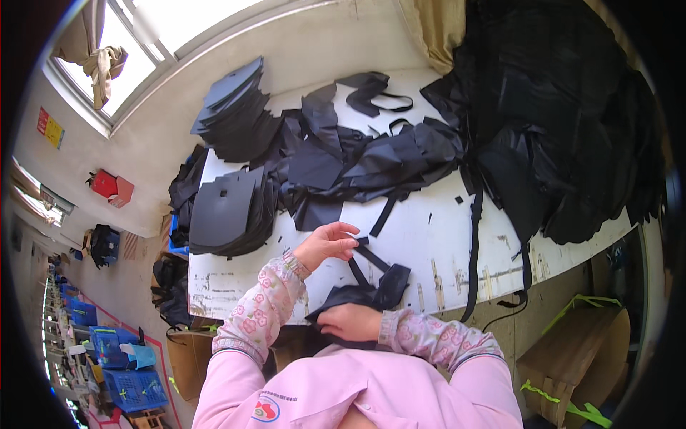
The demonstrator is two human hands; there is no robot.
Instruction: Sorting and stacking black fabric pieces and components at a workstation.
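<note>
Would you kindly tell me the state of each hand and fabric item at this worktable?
left hand: fingers pinching a black strap
right hand: pressed flat on the black fabric piece
black fabric piece: folded, at the table's near edge
stack of cut panels: piled, fanned
loose fabric heap: crumpled
white worktable: scuffed

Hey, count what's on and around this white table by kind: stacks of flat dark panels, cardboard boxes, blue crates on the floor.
Panel stacks: 2
Cardboard boxes: 2
Blue crates: 3
Total: 7
</note>
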